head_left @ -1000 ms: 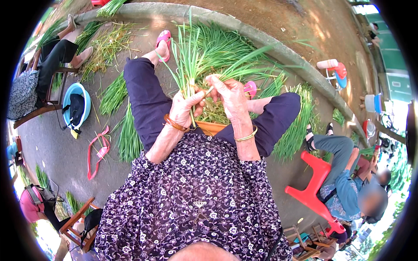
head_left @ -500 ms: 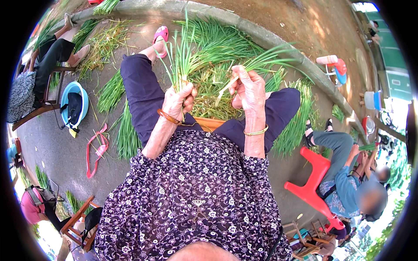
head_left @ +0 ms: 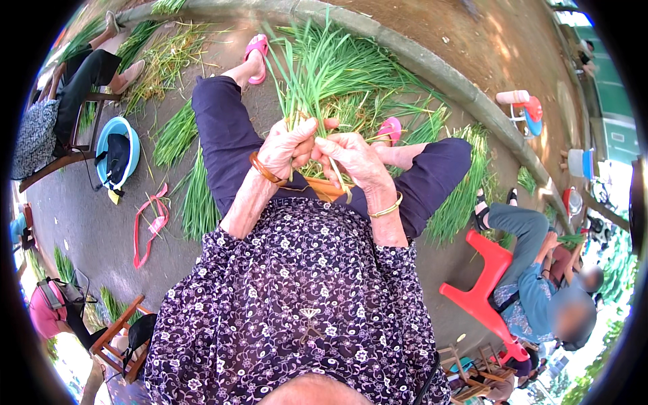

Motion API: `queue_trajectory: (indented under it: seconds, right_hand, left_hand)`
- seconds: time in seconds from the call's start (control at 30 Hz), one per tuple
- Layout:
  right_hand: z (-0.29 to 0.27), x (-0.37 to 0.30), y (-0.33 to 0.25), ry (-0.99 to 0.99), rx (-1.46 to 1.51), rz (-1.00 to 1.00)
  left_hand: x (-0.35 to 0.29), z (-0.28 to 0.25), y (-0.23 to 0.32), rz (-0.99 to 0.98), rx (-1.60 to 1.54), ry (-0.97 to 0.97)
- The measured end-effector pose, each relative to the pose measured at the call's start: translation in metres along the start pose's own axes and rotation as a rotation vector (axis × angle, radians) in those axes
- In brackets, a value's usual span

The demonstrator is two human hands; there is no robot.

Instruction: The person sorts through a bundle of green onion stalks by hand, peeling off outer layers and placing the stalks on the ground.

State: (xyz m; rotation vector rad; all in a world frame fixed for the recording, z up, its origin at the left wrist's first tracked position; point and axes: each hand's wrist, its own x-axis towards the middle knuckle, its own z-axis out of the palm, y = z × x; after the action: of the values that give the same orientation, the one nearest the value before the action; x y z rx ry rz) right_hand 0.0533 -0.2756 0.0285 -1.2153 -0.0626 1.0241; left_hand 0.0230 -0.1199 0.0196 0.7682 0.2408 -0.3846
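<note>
My left hand (head_left: 287, 150) is closed round the pale lower ends of a bunch of green chives (head_left: 297, 91), its long leaves pointing away from me. Close against it, my right hand (head_left: 356, 159) pinches a chive stalk (head_left: 347, 189) whose pale end hangs below the fingers. Where the two hands meet, the leaves overlap, so I cannot tell which belong to which hand. Beyond them lies a heap of green chives (head_left: 368, 61). Yellowed trimmings (head_left: 354, 108) lie between my feet, and an orange-brown surface (head_left: 325, 190) shows between my thighs.
More chives lie beside my left leg (head_left: 200, 206) and right leg (head_left: 459, 196). A light-blue basin (head_left: 133, 154) holds a black bag. A red strap (head_left: 140, 236) lies on the pavement. At right stand a red stool (head_left: 482, 283) and a seated person (head_left: 533, 297); a curb (head_left: 432, 64) runs beyond.
My right hand has come left and nearer to me, meeting the left hand. The leaves it held out to the right now lie alongside the left hand's bunch. My right foot has come into view.
</note>
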Motion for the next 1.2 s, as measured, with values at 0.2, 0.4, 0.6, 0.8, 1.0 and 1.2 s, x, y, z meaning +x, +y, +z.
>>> queue_trajectory:
  seconds: [0.2,0.4,0.6,0.8,1.0,1.2]
  right_hand:
    - [0.008,-0.005,0.006,0.060,0.013,0.027]
    - [0.018,-0.018,0.006,0.215,-0.271,-0.154]
    - [0.017,-0.047,0.010,0.277,-0.269,-0.186]
    - [-0.020,-0.051,0.028,-0.079,-0.059,-0.393]
    - [-0.021,-0.015,0.044,0.578,-1.434,-0.156]
    - [-0.006,-0.015,0.020,0.467,-0.523,-0.607]
  left_hand:
    - [0.014,-0.014,0.007,0.056,-0.016,0.110]
    - [0.026,-0.014,0.006,0.166,-0.100,0.181]
    - [0.033,-0.034,0.028,0.246,-0.109,0.248]
    - [0.030,-0.046,0.049,0.296,-0.104,0.057]
    - [0.028,-0.035,0.049,0.224,-0.219,-0.114]
    - [0.034,-0.028,0.041,0.242,-0.263,-0.075]
